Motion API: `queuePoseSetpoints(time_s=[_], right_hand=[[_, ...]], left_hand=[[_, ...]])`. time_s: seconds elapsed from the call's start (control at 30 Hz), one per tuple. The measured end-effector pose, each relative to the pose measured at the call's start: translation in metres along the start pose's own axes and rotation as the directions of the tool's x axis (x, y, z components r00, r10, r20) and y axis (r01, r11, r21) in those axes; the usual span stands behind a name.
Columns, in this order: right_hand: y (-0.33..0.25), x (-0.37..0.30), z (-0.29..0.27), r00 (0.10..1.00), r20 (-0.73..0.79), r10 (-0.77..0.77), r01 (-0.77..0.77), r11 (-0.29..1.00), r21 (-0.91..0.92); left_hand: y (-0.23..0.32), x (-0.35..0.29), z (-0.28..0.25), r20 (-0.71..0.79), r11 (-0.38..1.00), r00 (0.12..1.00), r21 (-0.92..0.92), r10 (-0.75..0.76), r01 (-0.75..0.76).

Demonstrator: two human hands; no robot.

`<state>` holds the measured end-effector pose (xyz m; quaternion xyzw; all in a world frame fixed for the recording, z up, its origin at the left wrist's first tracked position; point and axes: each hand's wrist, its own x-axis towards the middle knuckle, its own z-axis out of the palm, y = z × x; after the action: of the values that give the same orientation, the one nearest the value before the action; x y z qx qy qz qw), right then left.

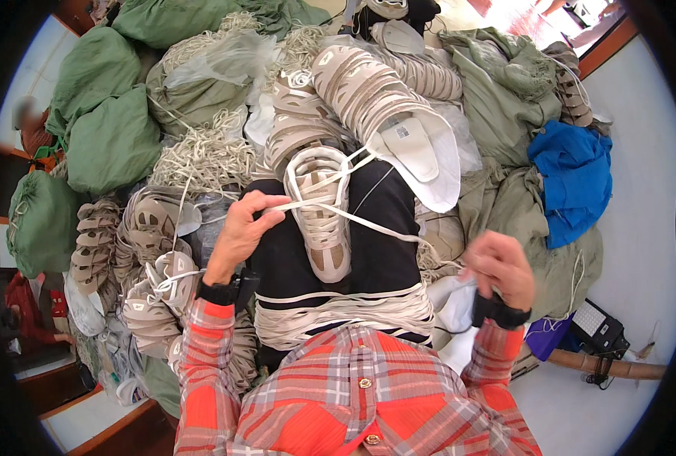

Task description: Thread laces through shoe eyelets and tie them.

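A beige and white sneaker upper [327,258] rests on my dark-clad lap, toe toward me. A cream shoelace [376,226] criss-crosses its eyelets. Level with its tongue, my left hand [241,232] is closed, pinching one part of the lace between thumb and fingers. Out to the right, my right hand [501,267] is curled and slightly blurred, with the other part of the lace running taut to its fingertips. A thick bundle of loose laces [338,323] lies across my lap, just in front of my checked shirt.
Beyond my knees lean nested stacks of uppers [353,80]. More uppers [152,220] and a tangled lace heap [205,156] sit at left, near green sacks [114,140]. A blue cloth [573,178] lies on sacks at right. Another person [34,125] is at the far left.
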<state>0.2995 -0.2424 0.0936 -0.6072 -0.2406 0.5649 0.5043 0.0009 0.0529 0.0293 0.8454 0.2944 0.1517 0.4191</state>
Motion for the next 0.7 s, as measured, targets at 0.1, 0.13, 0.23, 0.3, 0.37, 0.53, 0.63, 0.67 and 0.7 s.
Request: queuePoseSetpoints(time_s=[0.1, 0.13, 0.23, 0.3, 0.37, 0.53, 0.63, 0.67, 0.7], right_hand=[[0.008, 0.079, 0.048, 0.971, -0.013, -0.239, 0.224, 0.928, -0.297], [0.028, 0.110, 0.059, 0.926, -0.003, -0.378, 0.349, 0.859, -0.374], [0.042, 0.157, 0.097, 0.661, 0.116, -0.741, 0.464, 0.283, -0.840], [0.047, 0.165, 0.108, 0.626, 0.197, -0.755, 0.398, 0.092, -0.913], [0.046, 0.166, 0.111, 0.628, 0.209, -0.749, 0.397, 0.078, -0.914], [0.048, 0.170, 0.114, 0.645, 0.244, -0.724, 0.396, 0.043, -0.917], [0.048, 0.172, 0.115, 0.657, 0.260, -0.707, 0.392, 0.027, -0.919], [0.048, 0.172, 0.115, 0.665, 0.262, -0.699, 0.387, 0.023, -0.922], [0.049, 0.173, 0.117, 0.666, 0.260, -0.699, 0.385, 0.024, -0.923]], left_hand=[[-0.007, -0.011, -0.007, 0.064, 0.943, 0.971, -0.232, -0.231, 0.240], [-0.015, -0.015, -0.008, 0.061, 0.943, 0.970, -0.230, -0.234, 0.241], [-0.031, -0.024, -0.013, -0.196, 0.993, 0.981, 0.114, 0.003, 0.020], [-0.030, -0.027, 0.000, -0.248, 0.996, 0.968, 0.081, -0.026, 0.047], [-0.025, -0.022, 0.009, -0.397, 0.999, 0.918, -0.042, -0.017, 0.001], [0.015, 0.024, 0.033, -0.210, 0.905, 0.923, 0.354, 0.323, -0.236], [0.014, 0.046, 0.070, -0.119, 0.868, 0.932, 0.419, 0.342, -0.265], [0.017, 0.048, 0.074, -0.129, 0.854, 0.926, 0.447, 0.356, -0.266], [0.017, 0.049, 0.075, -0.128, 0.855, 0.926, 0.445, 0.356, -0.268]])
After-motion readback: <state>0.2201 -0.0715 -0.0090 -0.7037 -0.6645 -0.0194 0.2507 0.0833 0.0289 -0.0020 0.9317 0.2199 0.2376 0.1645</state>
